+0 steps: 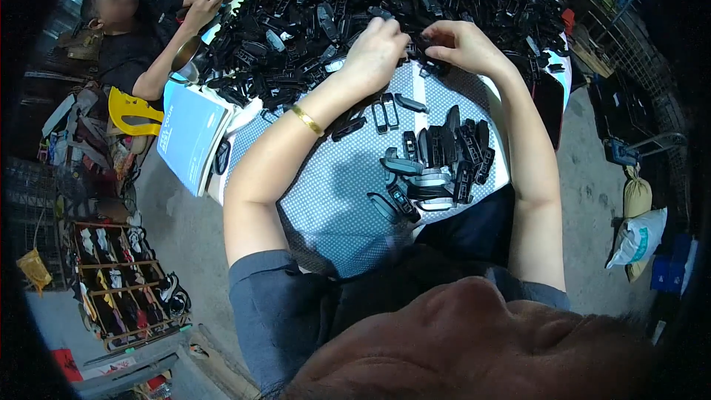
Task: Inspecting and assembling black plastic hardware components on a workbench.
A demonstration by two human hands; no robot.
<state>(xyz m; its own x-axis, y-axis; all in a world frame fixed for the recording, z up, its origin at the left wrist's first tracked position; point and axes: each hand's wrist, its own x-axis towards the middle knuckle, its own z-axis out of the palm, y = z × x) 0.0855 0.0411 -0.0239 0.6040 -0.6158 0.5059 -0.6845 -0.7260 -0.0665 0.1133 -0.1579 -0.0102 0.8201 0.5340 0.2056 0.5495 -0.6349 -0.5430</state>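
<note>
Over the near edge of a large heap of small black elongated plastic pieces point(326, 21), both my hands work close together. My left hand point(376, 55), with a gold-coloured bracelet point(307, 120) on its wrist, has its fingers curled down and drawn together; their grip is partly hidden. Facing it, my right hand point(468, 46) has thumb and fingers bent round a dark spot, where a black piece seems to sit but blends into the heap. Nearer to me, a loose cluster of black and grey pieces point(437, 154) lies on the patterned light cloth point(318, 185).
A blue-covered book point(185, 137) lies at the table's left edge, near a metal cup point(191, 59) and a yellow plastic stool point(133, 112). Another person point(141, 44) sits at the far left, hands raised. A compartmented rack point(122, 281) and white sack point(638, 237) stand on the floor.
</note>
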